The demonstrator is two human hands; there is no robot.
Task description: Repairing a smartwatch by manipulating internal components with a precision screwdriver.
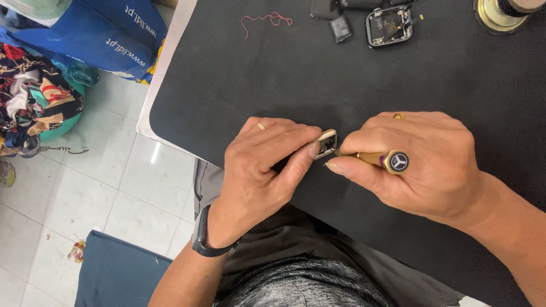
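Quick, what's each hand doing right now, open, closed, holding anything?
Left hand: closed, pinching a small rectangular cream-edged metal case.
Right hand: closed around a gold-coloured tool handle with a round dark end cap, its tip at the case.

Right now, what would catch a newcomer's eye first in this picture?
The two hands at the centre of the black mat: the left hand pinches a small open watch case while the right hand holds a gold-handled tool against it. At the mat's far edge lie an opened watch body and a red thread.

Head-worn view, steeply down, close
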